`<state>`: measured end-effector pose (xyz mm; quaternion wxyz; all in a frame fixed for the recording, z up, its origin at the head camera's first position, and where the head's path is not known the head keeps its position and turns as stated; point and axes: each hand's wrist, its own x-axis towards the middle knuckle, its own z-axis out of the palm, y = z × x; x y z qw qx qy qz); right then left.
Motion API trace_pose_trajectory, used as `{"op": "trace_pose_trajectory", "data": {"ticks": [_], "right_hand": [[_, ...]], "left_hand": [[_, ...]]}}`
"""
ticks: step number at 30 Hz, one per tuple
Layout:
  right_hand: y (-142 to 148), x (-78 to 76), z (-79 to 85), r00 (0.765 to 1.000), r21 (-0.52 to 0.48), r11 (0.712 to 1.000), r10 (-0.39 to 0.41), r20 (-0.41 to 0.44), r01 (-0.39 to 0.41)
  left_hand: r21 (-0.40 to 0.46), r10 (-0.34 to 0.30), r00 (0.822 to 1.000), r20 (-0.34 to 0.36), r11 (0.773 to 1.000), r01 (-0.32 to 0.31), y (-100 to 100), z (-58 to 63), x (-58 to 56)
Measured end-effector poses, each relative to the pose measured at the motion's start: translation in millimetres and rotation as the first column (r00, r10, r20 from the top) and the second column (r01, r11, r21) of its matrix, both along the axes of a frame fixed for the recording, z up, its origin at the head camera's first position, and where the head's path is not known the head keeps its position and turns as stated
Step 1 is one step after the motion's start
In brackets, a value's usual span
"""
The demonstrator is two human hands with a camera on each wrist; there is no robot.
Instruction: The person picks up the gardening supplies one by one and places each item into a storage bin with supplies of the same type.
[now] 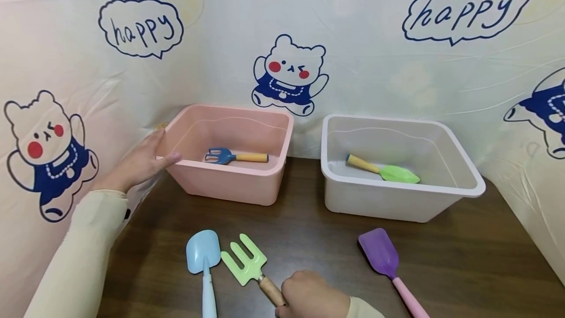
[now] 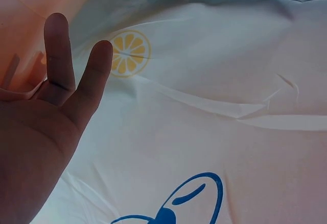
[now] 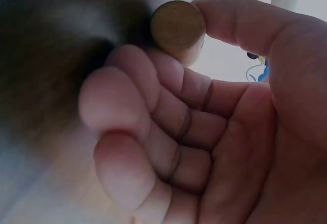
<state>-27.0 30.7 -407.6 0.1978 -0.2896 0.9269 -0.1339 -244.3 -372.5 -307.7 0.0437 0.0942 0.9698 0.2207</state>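
Observation:
My left hand (image 1: 137, 161) rests at the near left corner of the pink bin (image 1: 229, 183). Its thumb lies by the front rim, and in the left wrist view the visible fingers (image 2: 93, 78) are extended beside the bin wall. Inside that bin lies a blue hand fork (image 1: 225, 156) with a yellow handle. With thumb and curled fingers, my right hand (image 1: 313, 296) pinches the wooden handle (image 3: 178, 27) of a light green hand fork (image 1: 249, 264), low over the table. The fork's tines point away to the left, close to a light blue shovel (image 1: 204, 251).
A white bin (image 1: 375, 200) stands right of the pink one, holding a green trowel (image 1: 399, 174) with a yellow handle. On the brown table (image 1: 300, 220), a purple shovel (image 1: 380, 254) with a pink handle lies at the right. A printed cloth (image 1: 229, 23) hangs behind and along both sides.

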Motion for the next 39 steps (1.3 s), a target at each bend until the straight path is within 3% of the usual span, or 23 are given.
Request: {"op": "trace_pose_trajectory", "data": {"ticks": [14, 21, 28, 32, 39], "right_hand": [[30.1, 13.6, -6.8, 0.975, -0.003, 1.0, 0.013, -0.221, -0.014], [37.8, 15.5, -9.6, 0.984, -0.027, 0.999, -0.036, -0.175, 0.032], [49.5, 16.7, -5.3, 0.982, -0.161, 0.984, -0.098, -0.16, 0.072], [60.1, 18.7, -3.6, 0.969, -0.284, 0.958, -0.103, -0.224, 0.036], [75.9, 19.1, -5.3, 0.927, -0.429, 0.903, -0.137, -0.35, -0.029]], "left_hand": [[0.025, 0.031, 0.999, 0.028, 0.999, -0.032, 1.1, 0.9, 0.6], [0.021, 0.027, 0.999, 0.021, 0.999, -0.028, 1.8, 0.7, 0.6], [0.025, 0.036, 0.999, 0.028, 0.999, -0.037, 0.4, -0.5, -0.5], [0.017, 0.037, 0.999, 0.023, 0.999, -0.038, 1.2, 0.0, -0.7], [0.007, 0.046, 0.998, 0.033, 0.999, -0.046, 1.1, 1.2, 0.0]]}}
